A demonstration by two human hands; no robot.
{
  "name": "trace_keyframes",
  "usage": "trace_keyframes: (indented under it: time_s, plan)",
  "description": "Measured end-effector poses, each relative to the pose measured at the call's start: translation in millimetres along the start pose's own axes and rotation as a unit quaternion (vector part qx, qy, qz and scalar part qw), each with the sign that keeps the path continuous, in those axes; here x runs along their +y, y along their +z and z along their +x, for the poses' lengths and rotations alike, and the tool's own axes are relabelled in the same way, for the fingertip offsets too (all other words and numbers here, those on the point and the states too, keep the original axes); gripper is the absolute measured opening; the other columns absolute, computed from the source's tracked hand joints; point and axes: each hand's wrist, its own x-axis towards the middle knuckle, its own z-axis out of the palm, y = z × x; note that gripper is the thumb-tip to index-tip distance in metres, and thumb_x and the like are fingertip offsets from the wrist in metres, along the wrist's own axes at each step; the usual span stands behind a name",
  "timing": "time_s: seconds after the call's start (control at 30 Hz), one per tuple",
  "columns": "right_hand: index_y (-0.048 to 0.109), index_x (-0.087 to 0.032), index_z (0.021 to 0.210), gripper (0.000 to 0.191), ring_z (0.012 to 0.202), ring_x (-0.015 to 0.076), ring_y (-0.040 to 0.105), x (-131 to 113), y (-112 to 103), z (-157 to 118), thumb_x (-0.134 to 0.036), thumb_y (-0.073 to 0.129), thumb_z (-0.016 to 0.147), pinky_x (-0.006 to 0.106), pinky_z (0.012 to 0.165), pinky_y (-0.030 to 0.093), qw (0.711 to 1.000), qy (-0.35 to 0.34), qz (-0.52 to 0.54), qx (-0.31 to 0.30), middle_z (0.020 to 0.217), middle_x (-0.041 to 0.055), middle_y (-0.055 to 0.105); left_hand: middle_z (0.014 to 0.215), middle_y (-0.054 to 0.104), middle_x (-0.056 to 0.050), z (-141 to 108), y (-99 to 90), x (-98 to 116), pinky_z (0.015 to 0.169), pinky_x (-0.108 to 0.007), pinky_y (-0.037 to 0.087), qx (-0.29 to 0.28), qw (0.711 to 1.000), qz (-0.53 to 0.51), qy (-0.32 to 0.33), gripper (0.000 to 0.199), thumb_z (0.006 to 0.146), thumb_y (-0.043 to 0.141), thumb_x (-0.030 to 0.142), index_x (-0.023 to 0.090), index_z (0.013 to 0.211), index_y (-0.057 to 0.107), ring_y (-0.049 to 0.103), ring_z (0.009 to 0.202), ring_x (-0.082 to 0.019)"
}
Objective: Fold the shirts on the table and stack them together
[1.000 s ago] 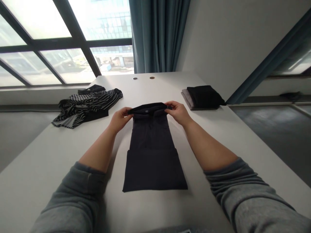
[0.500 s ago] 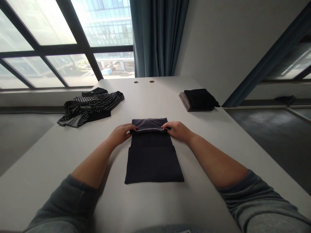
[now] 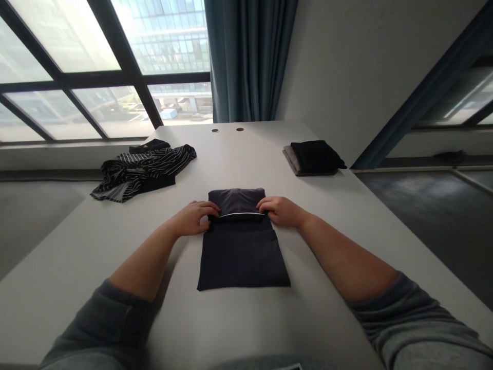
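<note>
A dark folded garment (image 3: 242, 259) lies flat in front of me on the white table. Its far end is turned over toward me as a greyish flap (image 3: 236, 199) edged with a thin white line; what kind of garment it is I cannot tell. At the flap's left corner, my left hand (image 3: 195, 217) grips the cloth, fingers on top and thumb lower at the side. My right hand (image 3: 283, 210) pinches the right corner, its fingertips on the flap and the thumb partly hidden.
On the table's far left is a crumpled black-and-white striped garment (image 3: 148, 167) with plain black cloth beside it. A stack of folded black and grey clothes (image 3: 316, 156) sits at the far right, near the table edge. Two round cable holes (image 3: 240, 129) are at the back.
Both hands have brought the flap's white-lined edge a little toward me and lower, so it covers more of the dark cloth. The other clothes have stayed put.
</note>
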Motion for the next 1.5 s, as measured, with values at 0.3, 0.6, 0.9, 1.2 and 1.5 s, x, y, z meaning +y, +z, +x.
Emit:
trace_keyframes:
  time_s: [0.3, 0.6, 0.9, 1.2, 1.5]
  plan:
    - [0.059, -0.010, 0.147, 0.050, 0.147, 0.0308, 0.049, -11.4, 27.0, 44.8, -0.029, 0.048, 0.102, 0.049, 0.125, 0.035, 0.979, 0.126, -0.115, 0.115, 0.153, 0.0179, 0.058, 0.163, 0.049, -0.010, 62.5, 35.7, 17.2, 0.124, -0.048, 0.036, 0.101, 0.981, 0.120, -0.114, 0.051, 0.108, 0.040, 0.042, 0.020, 0.151, 0.056, 0.042, 0.152, -0.030]
    - [0.024, -0.019, 0.169, 0.081, 0.164, 0.0321, 0.011, -3.7, 48.2, 48.7, -0.064, 0.039, 0.104, 0.062, 0.130, 0.010, 0.954, 0.255, -0.142, -0.071, 0.177, 0.0102, 0.015, 0.174, 0.028, -0.011, 68.6, 67.2, -3.9, 0.130, -0.050, 0.021, 0.025, 0.977, 0.126, -0.170, 0.071, 0.107, 0.037, 0.058, 0.021, 0.168, 0.030, 0.022, 0.162, -0.033]
    - [0.027, 0.000, 0.165, 0.096, 0.163, 0.0380, 0.006, 14.5, 42.4, 34.0, -0.071, 0.039, 0.101, 0.058, 0.131, 0.008, 0.914, 0.376, -0.149, 0.004, 0.174, 0.0251, 0.011, 0.174, 0.028, -0.013, 52.6, 63.0, -21.9, 0.130, -0.056, 0.020, 0.070, 0.946, 0.080, -0.308, 0.071, 0.107, 0.033, 0.056, 0.016, 0.166, 0.034, 0.019, 0.162, -0.035]
    - [0.060, -0.005, 0.144, 0.076, 0.163, 0.0398, 0.012, 39.3, 40.2, 30.3, -0.056, 0.070, 0.089, 0.050, 0.132, 0.018, 0.954, 0.289, -0.036, 0.073, 0.166, 0.0235, 0.039, 0.149, 0.061, -0.018, 50.4, 60.0, -50.9, 0.123, -0.056, 0.034, 0.180, 0.932, -0.005, -0.316, 0.046, 0.096, 0.062, 0.043, 0.017, 0.133, 0.064, 0.047, 0.147, -0.038]
    - [0.053, -0.026, 0.114, 0.041, 0.091, 0.0252, 0.075, 35.3, 49.6, 32.4, -0.045, 0.072, 0.083, 0.047, 0.089, 0.061, 0.867, 0.240, 0.375, 0.223, 0.098, 0.0029, 0.078, 0.090, 0.070, -0.001, 49.2, 59.7, -49.5, 0.073, -0.033, 0.055, 0.294, 0.868, -0.294, -0.271, 0.038, 0.082, 0.073, 0.039, 0.023, 0.113, 0.059, 0.066, 0.078, -0.019]
